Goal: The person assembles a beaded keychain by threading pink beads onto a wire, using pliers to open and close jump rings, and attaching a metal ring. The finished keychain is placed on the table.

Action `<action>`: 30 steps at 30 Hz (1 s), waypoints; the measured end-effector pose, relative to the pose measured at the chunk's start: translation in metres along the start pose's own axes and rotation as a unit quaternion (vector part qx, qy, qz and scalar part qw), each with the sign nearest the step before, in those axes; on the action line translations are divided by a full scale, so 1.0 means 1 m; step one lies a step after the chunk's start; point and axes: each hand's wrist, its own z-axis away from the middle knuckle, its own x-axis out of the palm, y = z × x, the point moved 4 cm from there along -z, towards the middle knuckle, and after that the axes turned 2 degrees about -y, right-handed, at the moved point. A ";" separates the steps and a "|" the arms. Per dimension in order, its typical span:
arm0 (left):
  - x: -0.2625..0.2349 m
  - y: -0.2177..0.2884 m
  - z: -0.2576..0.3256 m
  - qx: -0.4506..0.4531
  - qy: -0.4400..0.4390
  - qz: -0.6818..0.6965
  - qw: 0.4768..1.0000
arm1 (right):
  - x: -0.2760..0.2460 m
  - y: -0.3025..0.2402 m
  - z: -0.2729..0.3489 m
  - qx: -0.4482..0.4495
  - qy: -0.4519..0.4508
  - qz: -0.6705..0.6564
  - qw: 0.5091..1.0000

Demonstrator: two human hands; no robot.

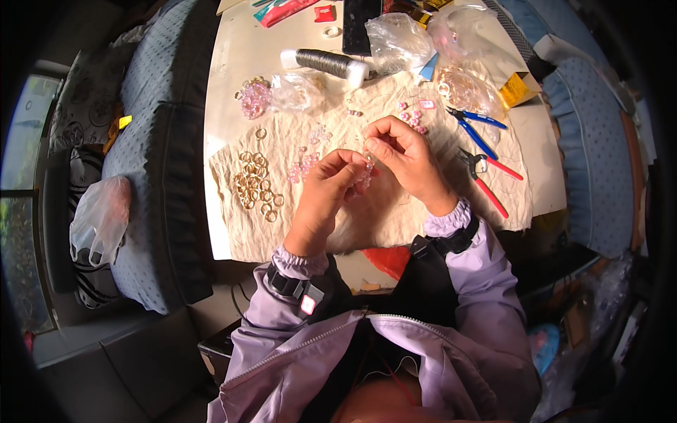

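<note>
My left hand (pixel 326 192) is closed around a small cluster of clear pink beads (pixel 362 182), which shows between its fingertips. Just above and to the right, my right hand (pixel 409 158) pinches thumb against forefinger; what lies in that pinch is too fine to make out. Both hands are close together over a crumpled cream cloth (pixel 338 233). Loose pink beads (pixel 302 161) lie beside my left hand. Farther left is a heap of gold rings (pixel 254 183). Darker pink beads (pixel 412 118) sit beyond my right hand.
Blue-handled pliers (pixel 474 130) and red-handled cutters (pixel 490 180) lie to the right. At the back are a spool of dark wire (pixel 324 62), clear plastic bags (pixel 400 44) and a black phone-like slab (pixel 362 27). Blue padded seats (pixel 592 155) flank the table.
</note>
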 end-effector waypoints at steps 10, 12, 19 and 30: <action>-0.003 0.009 0.000 0.047 0.016 -0.193 0.980 | -0.006 0.012 -0.002 0.002 0.032 0.077 0.996; -0.009 0.023 -0.011 0.094 0.060 -0.314 0.943 | -0.006 0.011 -0.001 0.006 0.034 0.091 0.995; -0.009 0.047 -0.037 0.233 0.134 -0.509 0.817 | -0.009 0.012 -0.001 0.034 0.055 0.121 0.991; 0.005 0.033 -0.038 0.285 0.117 -0.552 0.775 | -0.009 0.010 0.001 0.034 0.073 0.162 0.983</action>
